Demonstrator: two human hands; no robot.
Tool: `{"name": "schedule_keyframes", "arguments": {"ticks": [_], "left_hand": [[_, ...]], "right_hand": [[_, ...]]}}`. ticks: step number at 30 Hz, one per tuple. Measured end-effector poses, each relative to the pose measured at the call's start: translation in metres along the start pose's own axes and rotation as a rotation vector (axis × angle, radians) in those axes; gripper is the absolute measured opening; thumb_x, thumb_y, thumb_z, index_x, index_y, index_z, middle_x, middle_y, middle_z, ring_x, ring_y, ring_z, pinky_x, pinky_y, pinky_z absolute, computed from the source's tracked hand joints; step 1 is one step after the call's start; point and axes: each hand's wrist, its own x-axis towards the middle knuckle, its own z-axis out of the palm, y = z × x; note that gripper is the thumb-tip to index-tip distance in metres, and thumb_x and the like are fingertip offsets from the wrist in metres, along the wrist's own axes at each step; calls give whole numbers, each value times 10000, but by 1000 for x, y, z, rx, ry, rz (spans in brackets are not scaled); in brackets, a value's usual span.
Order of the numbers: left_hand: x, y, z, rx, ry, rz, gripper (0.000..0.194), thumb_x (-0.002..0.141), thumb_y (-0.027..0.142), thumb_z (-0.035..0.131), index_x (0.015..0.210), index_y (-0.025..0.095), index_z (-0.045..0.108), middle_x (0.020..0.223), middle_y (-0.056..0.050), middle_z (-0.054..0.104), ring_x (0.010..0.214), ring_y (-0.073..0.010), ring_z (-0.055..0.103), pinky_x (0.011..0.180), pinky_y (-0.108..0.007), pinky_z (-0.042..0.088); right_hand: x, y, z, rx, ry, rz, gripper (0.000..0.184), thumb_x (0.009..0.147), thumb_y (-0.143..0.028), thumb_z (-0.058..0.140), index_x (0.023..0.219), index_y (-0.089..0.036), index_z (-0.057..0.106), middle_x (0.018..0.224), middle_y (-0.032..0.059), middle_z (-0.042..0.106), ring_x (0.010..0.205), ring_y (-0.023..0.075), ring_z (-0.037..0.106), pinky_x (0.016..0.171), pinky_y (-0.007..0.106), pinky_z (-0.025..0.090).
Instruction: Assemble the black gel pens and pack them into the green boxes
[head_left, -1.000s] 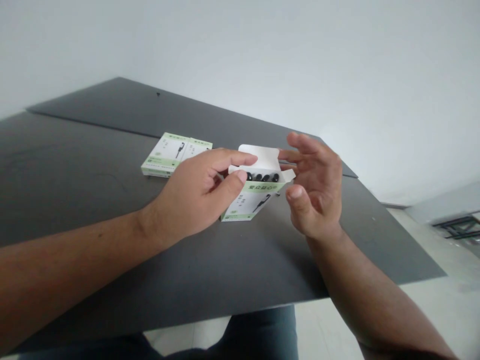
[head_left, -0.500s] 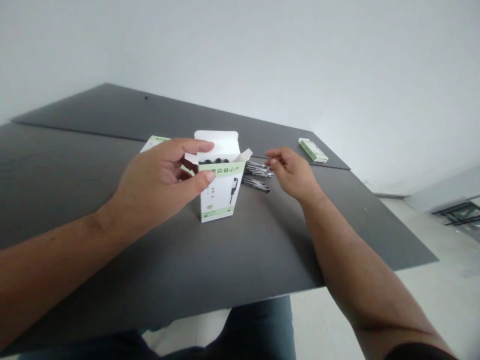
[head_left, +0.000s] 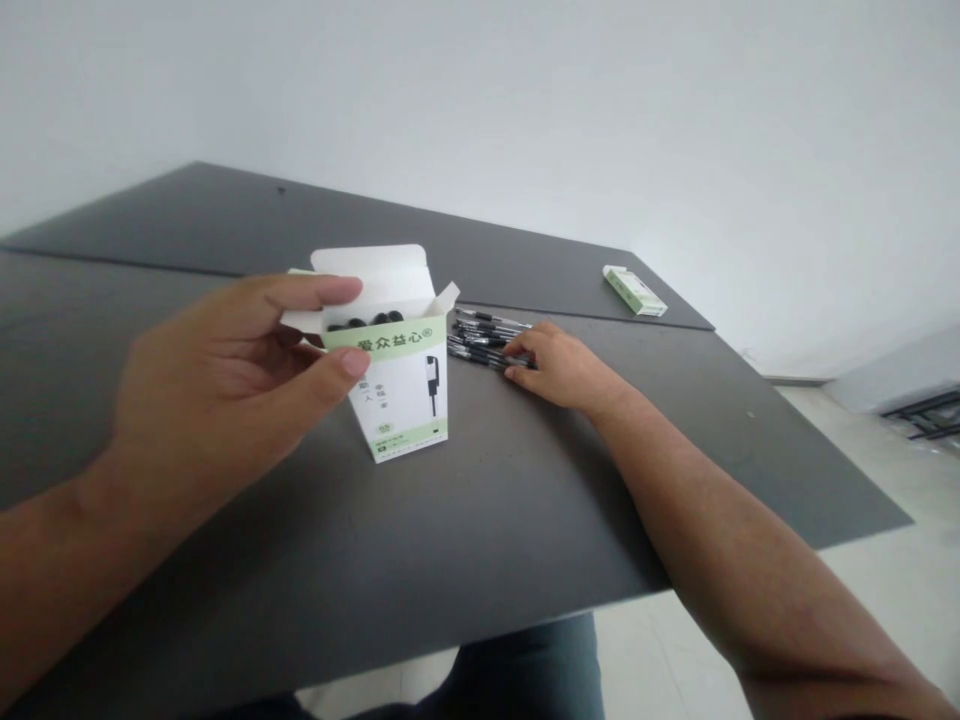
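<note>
My left hand grips the top edge of a white and green pen box, thumb on the front and fingers at the side and over the opening. The box stands tilted, its lid flap raised. Several black pen ends show inside. To the right, a loose pile of black and clear pens lies on the table. My right hand is at the pile's right end, thumb and fingers closed around a pen; its exact hold is partly hidden.
Another white and green box lies at the far right of the dark grey table. A tiny dark object is at the back left. A pale wall stands behind, and the table edge runs in front of my legs.
The box in my left hand has moved left and nearer, uncovering the pen pile. My right hand has left the box opening and come down onto the pens, its fingers closing.
</note>
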Motion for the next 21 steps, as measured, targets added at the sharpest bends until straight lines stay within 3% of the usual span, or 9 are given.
{"name": "schedule_keyframes", "arguments": {"ticks": [5, 10, 16, 21], "left_hand": [[-5, -8, 2, -41, 9, 60, 510, 924, 501, 774, 1403, 329, 795, 1215, 56, 857, 920, -201, 827, 915, -350, 658], [-7, -11, 2, -73, 1, 75, 505, 916, 536, 774, 1395, 378, 795, 1163, 80, 859, 863, -192, 815, 883, -349, 650], [-12, 2, -3, -51, -23, -43, 496, 932, 476, 803, 1416, 369, 787, 1258, 44, 852, 990, -248, 822, 1066, -462, 634], [-13, 2, -5, -91, -59, -42, 522, 918, 514, 818, 1425, 396, 779, 1268, 33, 851, 1001, -274, 825, 1026, -478, 659]], "right_hand": [[1, 1, 1, 14, -2, 14, 371, 978, -339, 805, 1324, -204, 818, 1219, 130, 815, 1112, 298, 750, 1052, 427, 578], [6, 12, 1, -69, 141, 16, 385, 1040, -258, 664, 1381, -140, 799, 1362, 193, 808, 1318, 356, 714, 1195, 512, 508], [12, 12, 4, -138, 27, -14, 407, 1059, -202, 597, 1401, -116, 799, 1395, 196, 813, 1366, 340, 702, 1248, 496, 458], [13, 12, 6, -146, 31, 16, 404, 1065, -233, 619, 1414, -136, 799, 1388, 189, 801, 1347, 328, 690, 1242, 469, 466]]}}
